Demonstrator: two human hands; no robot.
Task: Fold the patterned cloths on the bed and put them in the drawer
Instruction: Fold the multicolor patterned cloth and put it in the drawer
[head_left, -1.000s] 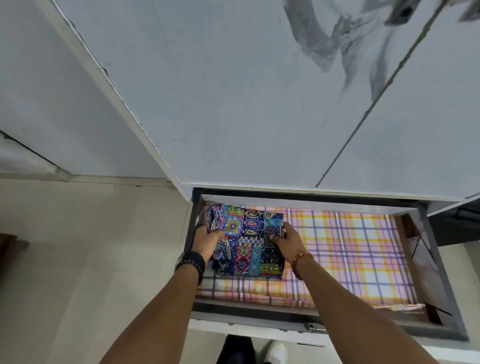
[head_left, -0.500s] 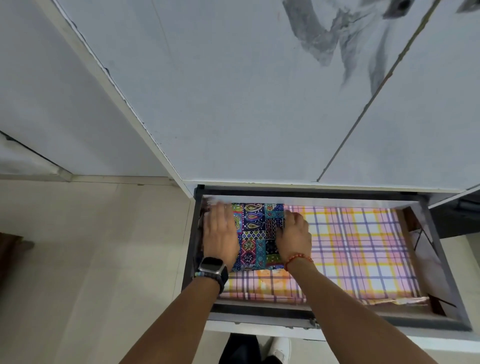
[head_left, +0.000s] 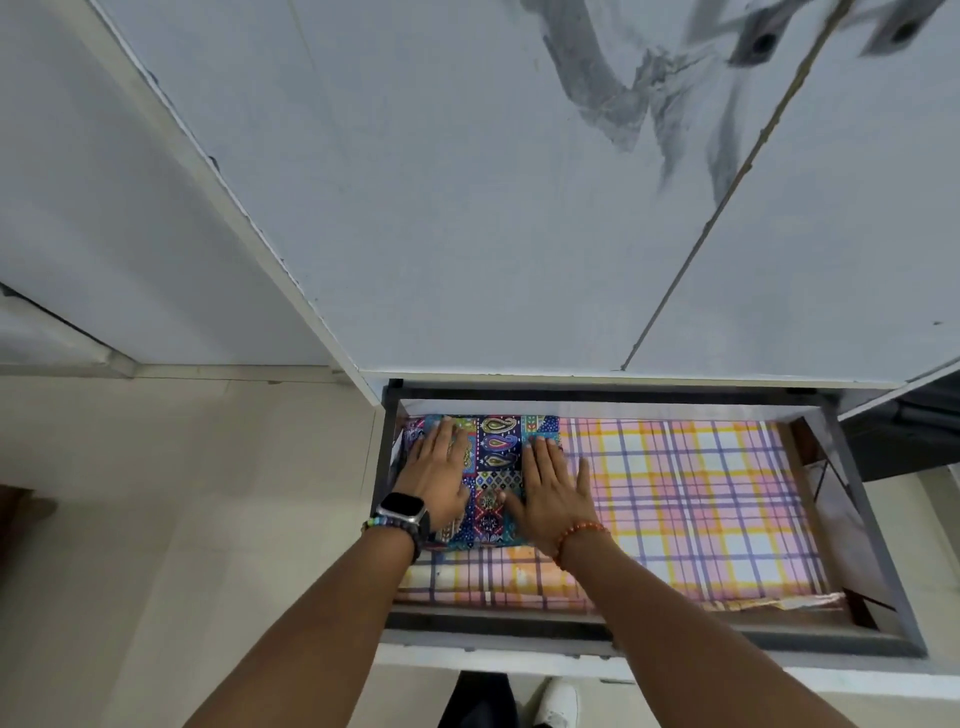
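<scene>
A folded cloth with a multicoloured paisley patchwork print (head_left: 493, 470) is laid at the far left of the open dark-framed drawer (head_left: 878, 566), on a pink, yellow and white checked liner (head_left: 691, 499). It is pressed flat by the left hand (head_left: 435, 475) and the right hand (head_left: 553, 488), fingers straight and spread. A black smartwatch (head_left: 401, 512) is worn on the left wrist and an orange bead bracelet (head_left: 577, 535) on the right.

Beige floor (head_left: 156, 519), white wardrobe doors (head_left: 467, 208).

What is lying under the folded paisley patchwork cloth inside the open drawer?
The folded paisley patchwork cloth rests on a pink-and-yellow checked liner covering the drawer floor. Whatever lies directly beneath the cloth is hidden.
</scene>
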